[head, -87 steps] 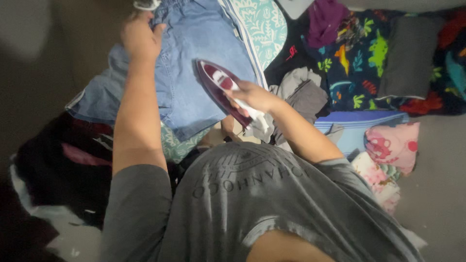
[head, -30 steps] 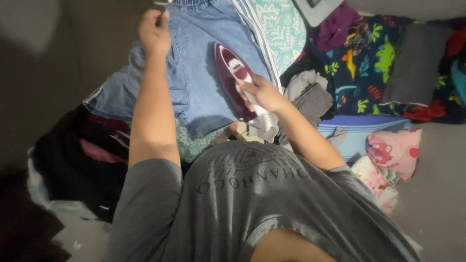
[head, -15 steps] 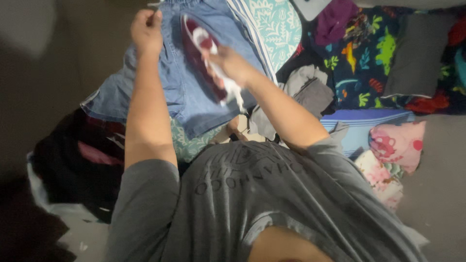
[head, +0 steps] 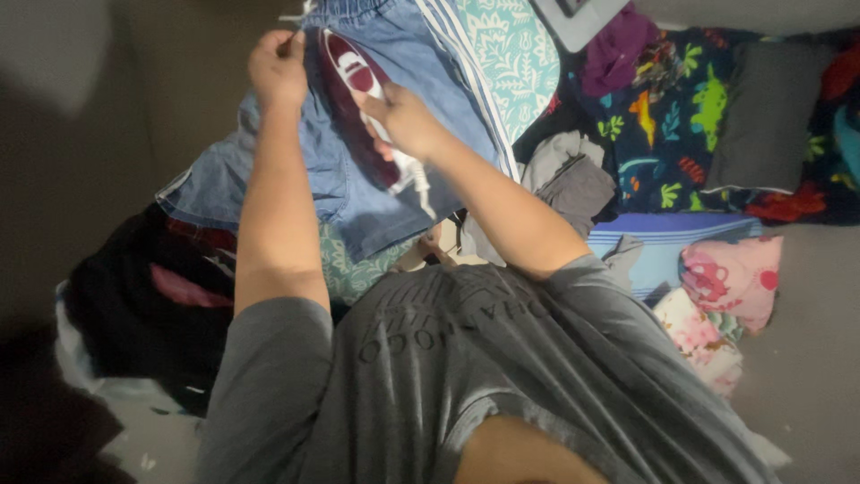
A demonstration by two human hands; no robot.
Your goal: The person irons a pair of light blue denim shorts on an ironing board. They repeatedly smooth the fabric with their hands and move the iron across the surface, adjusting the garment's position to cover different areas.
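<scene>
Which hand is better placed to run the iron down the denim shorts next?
Right. The right hand grips the maroon iron on the denim shorts. The left hand pinches the waistband by the top edge, so it probably suits holding the fabric taut.

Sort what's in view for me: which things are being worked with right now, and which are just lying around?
In use:
left hand gripping denim shorts
right hand holding maroon iron
teal patterned board cover

Lying about:
dinosaur-print blanket
grey garment
pink floral cloth
dark clothes pile
</scene>
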